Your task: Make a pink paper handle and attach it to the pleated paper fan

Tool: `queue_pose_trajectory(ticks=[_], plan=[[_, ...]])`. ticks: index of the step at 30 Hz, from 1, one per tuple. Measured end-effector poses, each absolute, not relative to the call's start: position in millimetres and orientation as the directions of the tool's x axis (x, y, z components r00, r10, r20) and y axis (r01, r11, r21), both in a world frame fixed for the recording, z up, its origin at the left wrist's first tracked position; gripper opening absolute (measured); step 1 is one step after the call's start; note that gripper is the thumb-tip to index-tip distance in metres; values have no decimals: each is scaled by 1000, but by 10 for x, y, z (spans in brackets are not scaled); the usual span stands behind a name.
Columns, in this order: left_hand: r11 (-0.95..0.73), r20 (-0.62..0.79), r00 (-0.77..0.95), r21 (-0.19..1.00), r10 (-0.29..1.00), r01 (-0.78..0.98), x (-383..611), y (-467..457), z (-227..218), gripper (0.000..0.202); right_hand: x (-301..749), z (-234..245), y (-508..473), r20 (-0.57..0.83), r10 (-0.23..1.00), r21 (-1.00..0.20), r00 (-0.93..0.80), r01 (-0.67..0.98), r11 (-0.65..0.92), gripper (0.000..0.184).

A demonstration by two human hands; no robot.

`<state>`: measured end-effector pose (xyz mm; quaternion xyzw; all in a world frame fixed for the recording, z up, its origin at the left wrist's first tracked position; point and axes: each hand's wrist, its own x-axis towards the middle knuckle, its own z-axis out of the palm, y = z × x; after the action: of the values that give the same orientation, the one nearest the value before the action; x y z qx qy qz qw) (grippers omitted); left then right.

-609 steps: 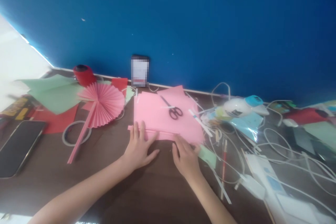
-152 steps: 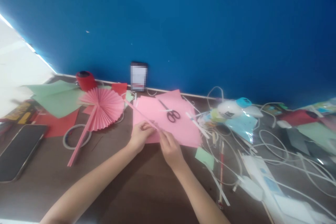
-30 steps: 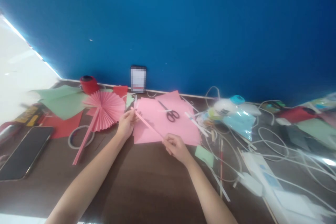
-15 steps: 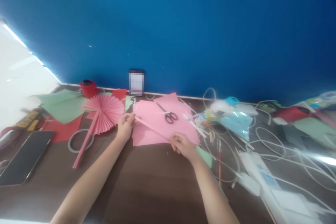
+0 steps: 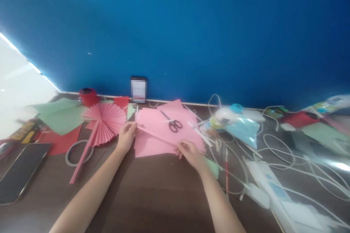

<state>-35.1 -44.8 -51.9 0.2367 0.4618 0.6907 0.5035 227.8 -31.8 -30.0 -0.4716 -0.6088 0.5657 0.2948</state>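
Note:
A narrow pink paper strip (image 5: 157,136) stretches between my two hands, slanting down to the right. My left hand (image 5: 127,134) pinches its upper left end, and my right hand (image 5: 188,150) closes on the lower right end. Beneath the strip lie several sheets of pink paper (image 5: 147,149), overlapping at angles. Black-handled scissors (image 5: 175,125) rest on these sheets, beyond the strip. To the left of my left hand is a pleated pink paper fan (image 5: 108,122) with a long pink paper handle (image 5: 79,164).
Left are a phone (image 5: 23,173), a tape roll (image 5: 79,153), green paper (image 5: 60,116), red paper (image 5: 61,140) and a red cylinder (image 5: 89,97). Right are a blue plastic packet (image 5: 244,131), white cables (image 5: 279,153) and a white power strip (image 5: 265,174). A blue wall (image 5: 191,36) rises behind.
The view has shifted slightly, so the table's things sit a little lower and farther left. Both hands keep their hold on the strip, with little other movement.

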Motion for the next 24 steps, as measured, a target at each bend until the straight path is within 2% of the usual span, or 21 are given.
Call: queue_pose_trajectory(ticks=[5,17,24], plan=[[-78,-131,-374,866,918,-495,-345,-460,-541,39,2234,-350,-321,-88,972,-993,-220,100,-67,34],[-32,-156,-374,891,914,-453,-328,-456,-535,29,2193,-335,-343,-100,993,-984,-57,151,-90,35],[-19,-182,-397,891,900,-453,-345,-455,-550,28,2180,-379,-338,-69,995,-989,-74,134,-58,35]])
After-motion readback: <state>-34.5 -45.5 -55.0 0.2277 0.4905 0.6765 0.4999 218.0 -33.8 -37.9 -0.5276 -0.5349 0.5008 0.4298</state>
